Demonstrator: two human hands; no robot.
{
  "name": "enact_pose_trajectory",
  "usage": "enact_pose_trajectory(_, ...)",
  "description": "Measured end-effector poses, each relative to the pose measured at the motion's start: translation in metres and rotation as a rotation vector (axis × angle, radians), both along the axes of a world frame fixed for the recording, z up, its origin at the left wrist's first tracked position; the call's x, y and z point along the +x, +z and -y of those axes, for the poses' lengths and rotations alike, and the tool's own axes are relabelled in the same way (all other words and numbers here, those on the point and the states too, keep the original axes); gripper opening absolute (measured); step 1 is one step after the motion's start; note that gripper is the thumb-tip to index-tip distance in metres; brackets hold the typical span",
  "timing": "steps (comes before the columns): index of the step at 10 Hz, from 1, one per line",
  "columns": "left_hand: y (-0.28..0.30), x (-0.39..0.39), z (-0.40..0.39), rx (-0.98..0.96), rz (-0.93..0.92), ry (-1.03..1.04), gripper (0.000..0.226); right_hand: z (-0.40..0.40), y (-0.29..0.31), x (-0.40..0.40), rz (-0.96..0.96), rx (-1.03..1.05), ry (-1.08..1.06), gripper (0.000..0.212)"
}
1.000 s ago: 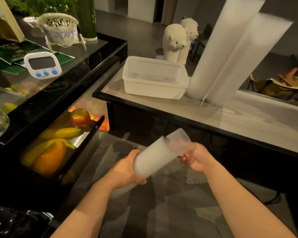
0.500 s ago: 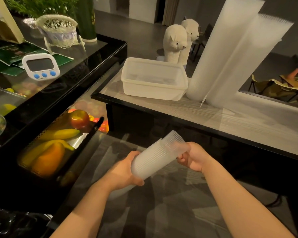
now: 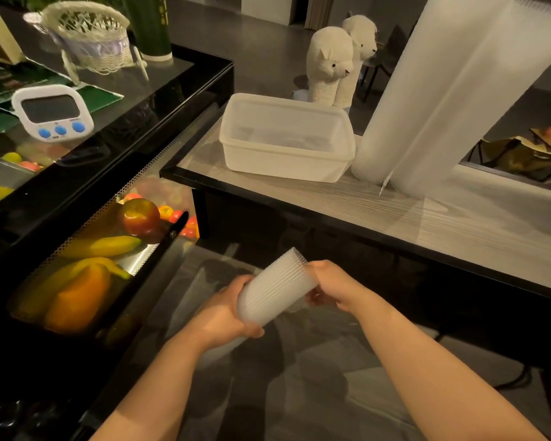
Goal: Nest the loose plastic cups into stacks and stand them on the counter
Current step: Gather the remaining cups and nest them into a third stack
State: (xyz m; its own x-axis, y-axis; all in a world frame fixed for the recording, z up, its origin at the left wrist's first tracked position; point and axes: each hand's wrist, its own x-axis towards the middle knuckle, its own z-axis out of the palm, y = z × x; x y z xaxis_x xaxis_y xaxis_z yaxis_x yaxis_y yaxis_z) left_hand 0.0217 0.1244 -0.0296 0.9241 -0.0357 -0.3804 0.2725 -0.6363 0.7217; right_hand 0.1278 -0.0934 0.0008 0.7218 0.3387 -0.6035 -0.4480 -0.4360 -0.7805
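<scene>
Standing on the pale wood-grain counter: two tall stacks of nested cups, leaning against each other and reaching out of view at the top. Just left of them, touching or nearly so, a translucent plastic tub, open-topped. Behind the tub, two white plush alpacas. Below counter level, out in front of its dark edge, a short nested cup stack, held tilted in mid-air, rims up and to the right. Left hand wrapped round its lower end, fingers curled; right hand gripping the rim end. On the glass case at left, a white digital timer.
</scene>
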Motion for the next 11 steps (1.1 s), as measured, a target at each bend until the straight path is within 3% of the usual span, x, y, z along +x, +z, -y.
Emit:
enact_pose_trajectory(1,-0.001,0.004,-0.008,0.015,-0.017,0.068,0.103,-0.013,-0.006,0.013,-0.08,0.13,-0.29,0.041)
enact_pose_trajectory(2,-0.001,0.006,-0.017,0.031,-0.026,0.121,0.102,-0.027,-0.025,0.037,-0.036,-0.185,-0.301,0.038)
enact_pose_trajectory(3,0.0,0.006,-0.023,0.053,-0.02,0.141,0.1,-0.035,-0.039,0.053,0.215,-0.451,-0.057,0.051)
enact_pose_trajectory(4,0.0,0.006,-0.026,0.051,-0.027,0.163,0.1,-0.045,-0.048,0.058,0.329,-0.438,0.072,0.053)
enact_pose_trajectory(5,-0.002,0.006,-0.029,0.035,-0.042,0.183,0.101,-0.053,-0.057,0.062,0.247,-0.43,0.081,0.033)
enact_pose_trajectory(6,-0.003,0.004,-0.03,0.053,-0.038,0.187,0.102,-0.057,-0.061,0.064,0.194,-0.527,0.253,0.042)
enact_pose_trajectory(8,-0.004,0.003,-0.036,0.042,-0.042,0.185,0.102,-0.052,-0.083,0.077,0.189,-0.508,0.211,0.043)
enact_pose_trajectory(9,-0.005,0.003,-0.036,0.044,-0.059,0.172,0.102,-0.041,-0.081,0.075,0.3,-0.462,0.105,0.039)
enact_pose_trajectory(10,-0.007,0.003,-0.034,0.056,-0.065,0.14,0.103,-0.034,-0.066,0.064,0.312,-0.736,0.074,0.028)
enact_pose_trajectory(11,-0.008,0.002,-0.031,0.057,-0.071,0.093,0.103,-0.019,-0.032,0.026,0.275,-0.685,-0.032,0.046)
